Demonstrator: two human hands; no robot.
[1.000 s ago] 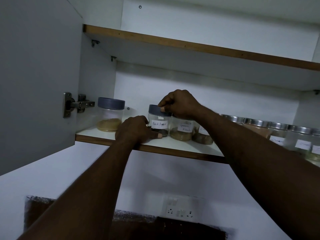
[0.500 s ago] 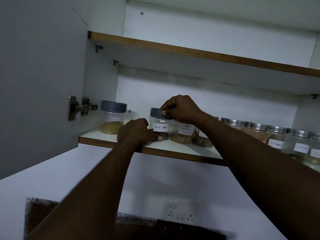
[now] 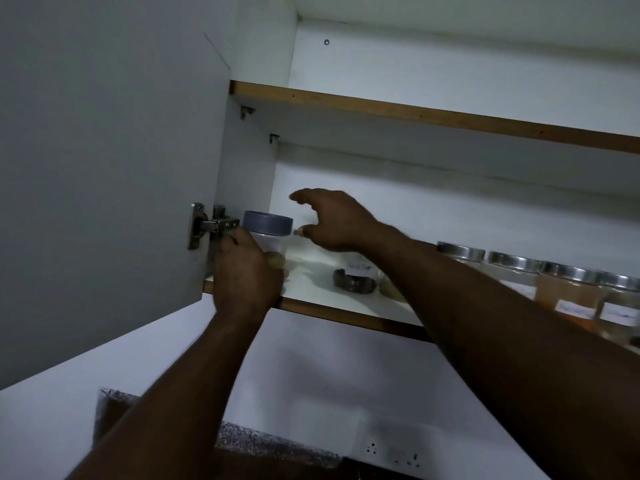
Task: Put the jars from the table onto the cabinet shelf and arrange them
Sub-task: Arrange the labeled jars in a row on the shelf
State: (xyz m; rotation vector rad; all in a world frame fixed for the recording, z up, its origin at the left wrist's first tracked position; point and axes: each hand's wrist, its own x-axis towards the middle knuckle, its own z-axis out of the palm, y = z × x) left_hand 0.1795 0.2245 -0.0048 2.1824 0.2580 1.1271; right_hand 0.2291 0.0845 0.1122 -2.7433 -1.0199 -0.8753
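Grey-blue plastic caps the clear jar [image 3: 267, 224] at the far left end of the lower cabinet shelf [image 3: 346, 315], just beside the door hinge [image 3: 212, 226]. My left hand covers most of its body, so I read no writing there. The label on the dark-filled jar [image 3: 355, 280] further right is too blurred to read, and the white tags on the steel-lidded jars [image 3: 512, 265] at the right end are no clearer.

My left hand [image 3: 244, 271] reaches up from below, fingers curled round the clear jar's body under the lid, gripping it. I cannot tell whether its base sits on the board. My right hand [image 3: 334, 220] hangs just right of the lid, fingers spread and loosely bent, holding nothing. Its thumb tip is just beside the lid's edge, and I cannot tell whether it touches. The dark-filled jar stands on the shelf beneath that palm, partly hidden by the forearm.
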